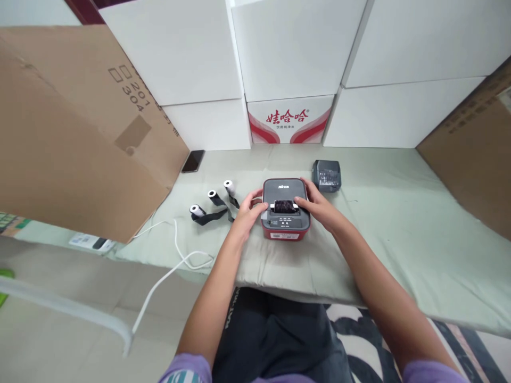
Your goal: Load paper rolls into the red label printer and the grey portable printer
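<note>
holding printer [284, 189] by sides with left hand [246, 215] and right hand [322, 208]; press thumbs evenly, clear of dark strip [284, 207].

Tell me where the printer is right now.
In the head view, the printer sits centrally, between the left hand and right hand, right of the rolls.

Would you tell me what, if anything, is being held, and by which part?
The red-and-black receipt printer is held by its two sides: the left hand on its left, the right hand on its right, thumbs on top.
</note>
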A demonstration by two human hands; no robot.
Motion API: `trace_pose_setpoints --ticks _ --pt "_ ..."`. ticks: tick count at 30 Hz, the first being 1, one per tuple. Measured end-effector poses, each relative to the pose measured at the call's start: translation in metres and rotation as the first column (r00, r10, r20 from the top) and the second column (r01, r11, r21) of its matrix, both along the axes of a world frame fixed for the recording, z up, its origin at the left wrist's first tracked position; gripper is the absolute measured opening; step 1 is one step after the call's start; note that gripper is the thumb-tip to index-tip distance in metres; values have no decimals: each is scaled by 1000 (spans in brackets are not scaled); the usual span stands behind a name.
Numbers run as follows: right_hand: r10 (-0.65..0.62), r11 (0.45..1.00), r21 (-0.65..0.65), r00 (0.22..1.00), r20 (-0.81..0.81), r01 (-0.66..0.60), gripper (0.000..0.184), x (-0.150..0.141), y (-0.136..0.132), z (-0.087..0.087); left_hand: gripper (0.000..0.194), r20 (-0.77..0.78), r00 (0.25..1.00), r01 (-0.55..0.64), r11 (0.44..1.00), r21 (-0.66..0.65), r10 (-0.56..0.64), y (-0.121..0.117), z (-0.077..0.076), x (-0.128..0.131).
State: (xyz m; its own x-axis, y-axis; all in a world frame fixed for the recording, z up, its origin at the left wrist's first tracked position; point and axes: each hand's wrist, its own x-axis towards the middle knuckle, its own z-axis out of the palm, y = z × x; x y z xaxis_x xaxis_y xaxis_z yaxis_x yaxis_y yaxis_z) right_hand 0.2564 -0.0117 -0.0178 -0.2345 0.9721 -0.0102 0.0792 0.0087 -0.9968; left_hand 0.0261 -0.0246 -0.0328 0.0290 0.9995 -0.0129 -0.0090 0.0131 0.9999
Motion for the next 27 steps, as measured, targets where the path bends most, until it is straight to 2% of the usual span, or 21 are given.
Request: trace_pose_setpoints --ticks 3,7,11,14,18,21,24,25,27 --pt "-16 1000 23 1000 -15 16 83 -1 3 -4 51 22 1000 13 999 -38 -12 -1 6 -1" --pt "-110 993 38 989 -100 115 81 -6 -2 -9 53 91 996 -18 999 -48 22 -5 5 2" --pt "-223 974 11 965 -139 227 71 -15 -28 -13 53 214 974 -71 997 -29 76 -17 -9 11" --pt "-201 978 33 970 -137 208 72 -25 -53 -18 55 355 935 -9 999 -39 22 -32 -19 18" --pt "-239 961 112 964 -118 253 79 -26 -80 -20 68 342 939 49 999 -11 -42 -59 -18 32" --pt "-318 936 115 940 -127 332 73 0 -95 -15 96 271 936 212 975 73 -224 -75 -10 53" --pt "-478 865 89 864 -155 495 62 46 -104 -5 137 72 882 442 870 217 -466 -75 0 89" --pt "-538 826 86 825 -171 557 59 62 -105 -1 149 -21 873 475 838 269 -488 -70 3 104" --pt "-629 758 69 754 -189 649 53 93 -99 7 153 -117 866 495 804 331 -485 -55 10 136"
